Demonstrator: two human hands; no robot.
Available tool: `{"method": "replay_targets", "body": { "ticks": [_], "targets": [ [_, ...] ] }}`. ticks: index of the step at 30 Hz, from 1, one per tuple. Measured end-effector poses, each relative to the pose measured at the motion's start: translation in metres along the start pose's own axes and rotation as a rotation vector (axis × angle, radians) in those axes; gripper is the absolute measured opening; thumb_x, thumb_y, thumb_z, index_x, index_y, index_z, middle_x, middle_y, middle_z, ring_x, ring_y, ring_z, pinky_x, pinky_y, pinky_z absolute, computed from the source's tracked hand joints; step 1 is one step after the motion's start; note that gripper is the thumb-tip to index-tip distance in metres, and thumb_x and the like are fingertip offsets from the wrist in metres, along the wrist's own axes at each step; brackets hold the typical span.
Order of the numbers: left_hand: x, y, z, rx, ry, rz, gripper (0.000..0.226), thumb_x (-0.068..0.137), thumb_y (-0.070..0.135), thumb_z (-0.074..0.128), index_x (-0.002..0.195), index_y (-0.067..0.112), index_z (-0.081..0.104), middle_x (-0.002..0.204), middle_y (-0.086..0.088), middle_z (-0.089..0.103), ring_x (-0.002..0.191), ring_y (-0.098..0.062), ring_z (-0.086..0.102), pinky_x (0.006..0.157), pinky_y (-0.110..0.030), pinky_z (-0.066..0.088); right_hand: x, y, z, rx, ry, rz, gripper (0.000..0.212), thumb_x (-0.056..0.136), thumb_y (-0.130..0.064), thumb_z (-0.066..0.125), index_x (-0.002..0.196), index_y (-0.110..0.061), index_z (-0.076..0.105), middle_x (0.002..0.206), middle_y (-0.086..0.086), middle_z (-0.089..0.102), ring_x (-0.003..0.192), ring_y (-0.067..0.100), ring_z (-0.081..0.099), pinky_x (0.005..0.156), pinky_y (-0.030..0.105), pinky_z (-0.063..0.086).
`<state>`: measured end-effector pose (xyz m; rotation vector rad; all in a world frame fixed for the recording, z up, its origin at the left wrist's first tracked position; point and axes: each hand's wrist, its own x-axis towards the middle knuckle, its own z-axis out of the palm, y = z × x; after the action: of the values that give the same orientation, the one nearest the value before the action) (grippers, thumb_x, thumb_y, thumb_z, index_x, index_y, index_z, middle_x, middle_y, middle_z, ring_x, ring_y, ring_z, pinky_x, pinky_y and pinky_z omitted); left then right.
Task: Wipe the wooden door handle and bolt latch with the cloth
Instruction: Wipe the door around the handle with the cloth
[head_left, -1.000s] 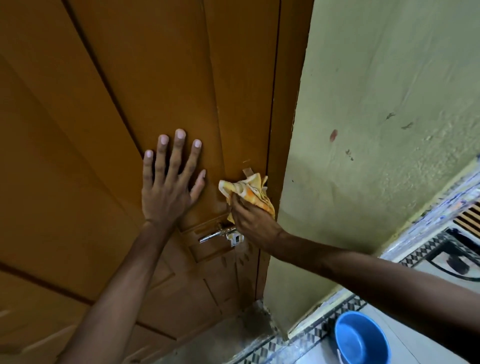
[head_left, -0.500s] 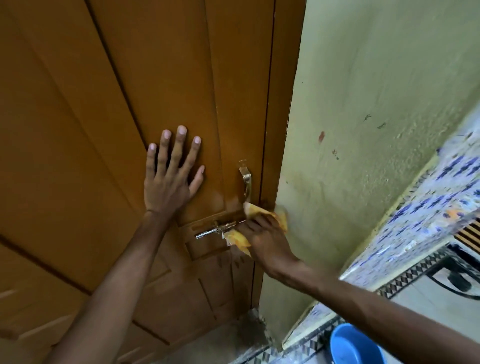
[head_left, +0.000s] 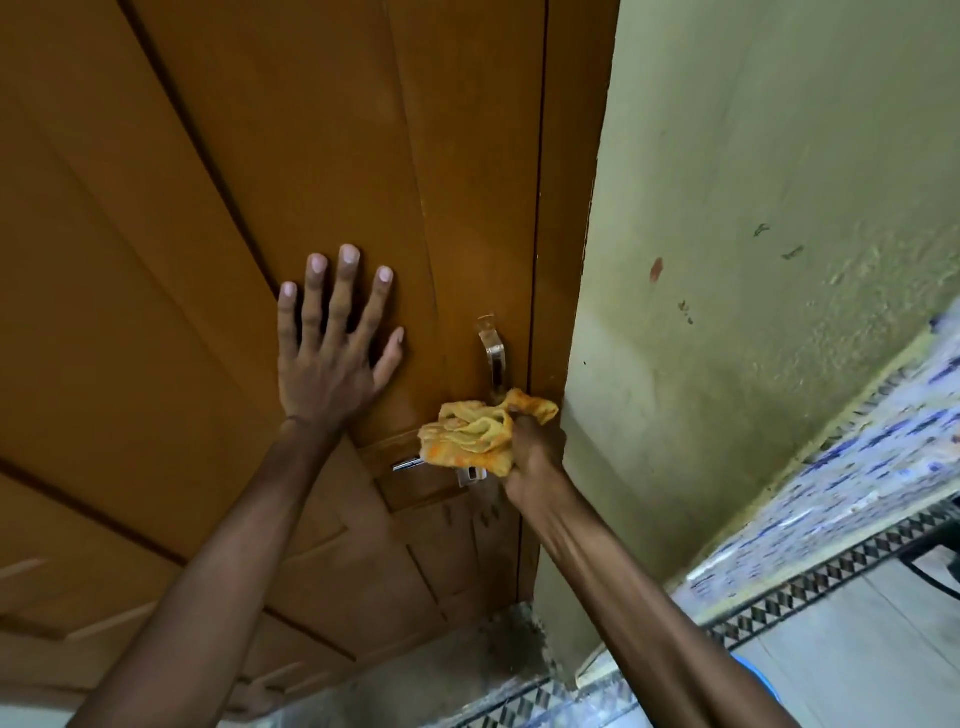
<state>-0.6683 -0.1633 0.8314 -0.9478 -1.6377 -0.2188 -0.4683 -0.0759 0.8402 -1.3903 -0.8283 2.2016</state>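
Brown panelled wood fills the left and middle of your view: the door (head_left: 218, 218), shut against its frame, with a pale green wall (head_left: 769, 218) to the right. Your left hand (head_left: 332, 358) lies flat on the door, fingers spread wide, holding nothing, well to the left of the handle (head_left: 492, 349). Your right hand (head_left: 535, 447) is closed around the bunched yellow cloth (head_left: 475, 439), which is pressed over the bolt latch (head_left: 415, 462); only the latch's left end and a small metal piece under the cloth show, so you probably cover most of it, though the contact itself is hidden. The cloth's upper edge touches the foot of the handle, whose curved metal bar stands bare above it.

Half a second ago the cloth sat lower and more to the right, under your fingers; now it has bulged out to the left over the latch, and your knuckles have turned toward the frame. Your left hand has stayed where it was. A second ago the cloth covered the handle instead.

Your right wrist is just beside the door frame and the wall corner, so room is tight on that side. Bare door panel lies between your two hands, and below the latch
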Motion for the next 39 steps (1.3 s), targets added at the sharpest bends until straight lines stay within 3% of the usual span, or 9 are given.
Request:
{"method": "replay_targets", "body": {
  "ticks": [3,6,10,14,20,23,27,32,39],
  "targets": [
    [-0.002,0.000,0.002,0.022,0.009,0.008,0.069,0.098,0.054,0.051,0.157,0.023,0.030,0.167,-0.006,0.000,0.154,-0.028,0.002,0.123,-0.048,0.011,0.003,-0.002,-0.005,0.062,-0.062,0.014,0.030,0.103,-0.018,0.040,0.086,-0.008,0.062,0.123,0.022,0.061,0.058,0.019,0.060,0.082,0.032,0.052],
    [-0.002,0.000,0.002,0.035,0.005,0.016,0.070,0.098,0.055,0.051,0.157,0.023,0.030,0.167,-0.006,0.000,0.153,-0.028,0.002,0.123,-0.048,0.012,0.006,-0.001,-0.003,0.086,-0.079,-0.012,0.023,0.103,-0.017,0.043,0.088,-0.015,0.060,0.128,0.021,0.060,0.069,0.021,0.057,0.097,0.041,0.046],
    [-0.003,0.000,0.004,0.063,0.005,0.015,0.071,0.098,0.055,0.051,0.157,0.023,0.029,0.165,-0.009,0.008,0.153,-0.028,0.002,0.123,-0.048,0.011,0.014,0.000,-0.015,-0.017,-0.073,-0.045,0.021,0.101,-0.015,0.046,0.106,-0.003,0.063,0.095,0.009,0.065,0.090,0.023,0.060,0.092,0.043,0.048],
    [-0.003,0.000,0.002,0.070,0.009,0.005,0.069,0.098,0.054,0.052,0.156,0.022,0.033,0.157,-0.012,0.032,0.153,-0.027,0.003,0.123,-0.048,0.011,0.039,0.018,-0.050,-0.127,0.070,-0.240,0.022,0.090,-0.023,0.065,0.110,-0.016,0.068,0.109,0.008,0.072,0.093,0.025,0.070,0.083,0.045,0.058],
    [-0.001,0.000,-0.001,0.090,0.020,0.029,0.065,0.098,0.052,0.054,0.153,0.020,0.039,0.151,-0.017,0.045,0.140,-0.038,0.034,0.124,-0.046,0.008,0.059,0.055,-0.094,-0.114,0.106,-0.123,0.015,0.091,-0.019,0.058,0.100,-0.012,0.068,0.093,0.020,0.068,0.070,0.029,0.065,0.056,0.032,0.055],
    [-0.001,0.001,-0.003,0.083,0.002,0.028,0.065,0.099,0.051,0.053,0.154,0.021,0.038,0.152,-0.017,0.044,0.140,-0.038,0.035,0.123,-0.046,0.010,0.068,0.059,-0.075,-0.211,0.206,-0.341,0.023,0.091,-0.023,0.061,0.112,-0.018,0.069,0.105,0.013,0.071,0.085,0.025,0.066,0.071,0.030,0.055],
    [0.002,0.001,-0.004,0.083,-0.022,0.024,0.064,0.099,0.051,0.053,0.154,0.021,0.038,0.152,-0.017,0.044,0.140,-0.038,0.034,0.123,-0.046,0.011,0.066,0.065,-0.031,-0.407,0.287,-0.657,0.034,0.091,-0.011,0.063,0.125,-0.009,0.064,0.114,0.005,0.068,0.098,0.019,0.064,0.076,-0.003,0.038],
    [0.002,0.001,-0.002,0.105,-0.018,0.032,0.064,0.099,0.052,0.053,0.153,0.021,0.038,0.151,-0.017,0.045,0.140,-0.038,0.034,0.120,-0.048,0.016,0.083,0.111,-0.003,-0.602,0.289,-0.852,0.053,0.091,0.001,0.057,0.142,-0.004,0.045,0.151,0.015,0.040,0.144,0.031,0.030,0.116,0.019,0.018],
    [0.002,0.002,-0.003,0.043,-0.012,0.062,0.063,0.099,0.051,0.052,0.153,0.021,0.039,0.151,-0.016,0.046,0.140,-0.037,0.034,0.120,-0.048,0.016,0.110,0.125,-0.038,-1.125,0.194,-1.182,0.064,0.101,-0.043,0.014,0.148,-0.004,0.033,0.159,0.013,0.022,0.149,0.032,0.015,0.121,0.045,0.013]
  ]
}}
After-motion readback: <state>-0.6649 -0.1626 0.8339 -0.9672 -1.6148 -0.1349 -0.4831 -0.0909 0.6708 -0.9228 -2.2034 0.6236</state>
